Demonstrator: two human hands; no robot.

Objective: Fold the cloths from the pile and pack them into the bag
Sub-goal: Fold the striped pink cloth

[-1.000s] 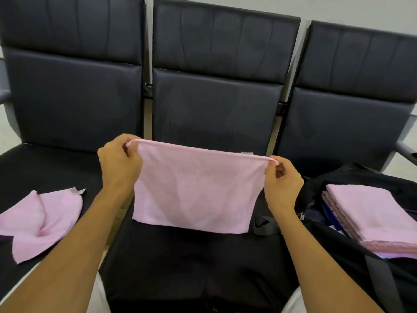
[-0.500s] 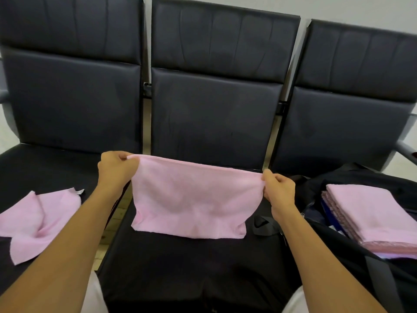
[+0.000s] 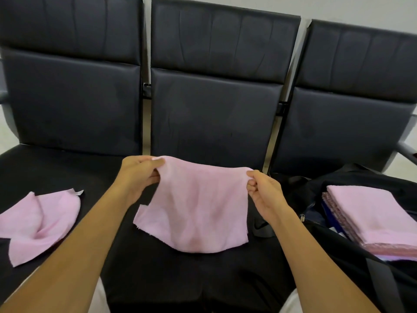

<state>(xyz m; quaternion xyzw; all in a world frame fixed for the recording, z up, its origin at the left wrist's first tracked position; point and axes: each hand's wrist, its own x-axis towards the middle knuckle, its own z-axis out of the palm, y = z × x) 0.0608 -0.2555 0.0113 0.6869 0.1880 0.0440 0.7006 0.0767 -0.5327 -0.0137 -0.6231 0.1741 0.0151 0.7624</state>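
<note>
Pink cloth in hand (image 3: 194, 206): one; soft terry-like fabric held up by its top corners over the middle seat (image 3: 180, 279); lower edge drooping onto the seat, top edge slack between the hands.
Left hand (image 3: 141, 171): fingers and thumb curled, pinching the cloth's upper left corner.
Right hand (image 3: 262, 188): fingers curled, pinching the upper right corner.
Step in hand: judged to be the laying-down or first fold of this cloth; not yet a tidy rectangle.
Next move: likely calls for lowering the top edge evenly onto the lower one, corners matched, before any transfer to the right.
Pile (image 3: 38, 224): on the left seat; pink cloth lying loose and rumpled with a small tag at its far corner; appears to be one or two pieces, the count unclear.
Folded stack (image 3: 370, 220): one stack of many pink cloths, too many layers to count, resting in the open black bag (image 3: 338, 181) on the right seat.
Seats: three black padded chairs in a row; backrests (image 3: 214, 114) farthest, pale wall behind.
</note>
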